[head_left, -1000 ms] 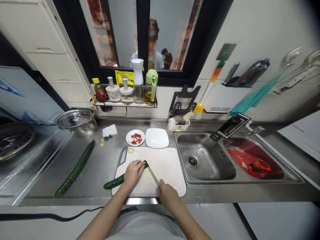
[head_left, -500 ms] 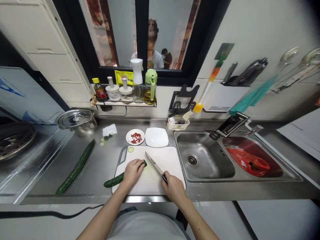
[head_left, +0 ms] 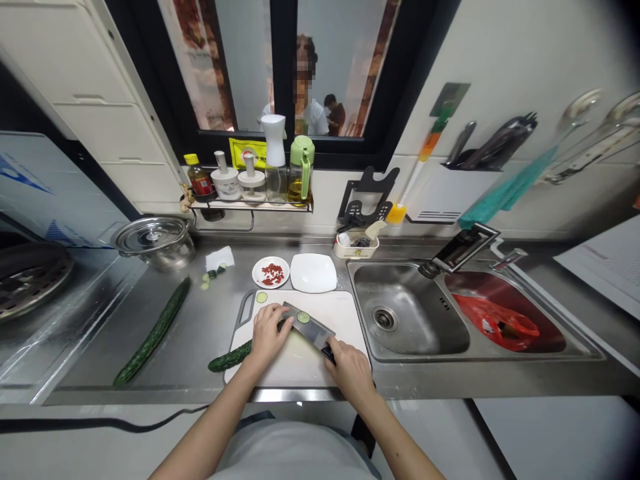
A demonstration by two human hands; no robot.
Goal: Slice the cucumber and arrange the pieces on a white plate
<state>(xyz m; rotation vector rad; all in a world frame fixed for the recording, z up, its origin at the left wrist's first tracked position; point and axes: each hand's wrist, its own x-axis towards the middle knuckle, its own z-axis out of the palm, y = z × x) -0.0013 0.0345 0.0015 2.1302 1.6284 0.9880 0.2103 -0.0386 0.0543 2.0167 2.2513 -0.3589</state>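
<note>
A partly sliced cucumber [head_left: 231, 358] lies across the left side of the white cutting board [head_left: 320, 370], its uncut end reaching past the board's edge. My left hand [head_left: 269, 335] is closed over its cut end, which the fingers mostly hide; thumb and fingertips are close to the knife. In my right hand [head_left: 350, 367] is the black handle of a kitchen knife [head_left: 316, 333]. Its broad blade is tilted flat, and a round cucumber slice [head_left: 303, 318] clings to the upper face. Another slice [head_left: 262, 297] rests at the board's top left corner.
Behind the board stand a small plate [head_left: 257, 274] of red pieces and a white square plate [head_left: 313, 274]. A whole cucumber [head_left: 155, 333] lies left, near a lidded pot [head_left: 170, 250] and cucumber scraps [head_left: 206, 280]. On the right is a double sink [head_left: 415, 333] with a red bag [head_left: 510, 327].
The knife blade has turned from edge-down to nearly flat, showing its broad face with the slice on it. My left hand has shifted slightly up toward the blade.
</note>
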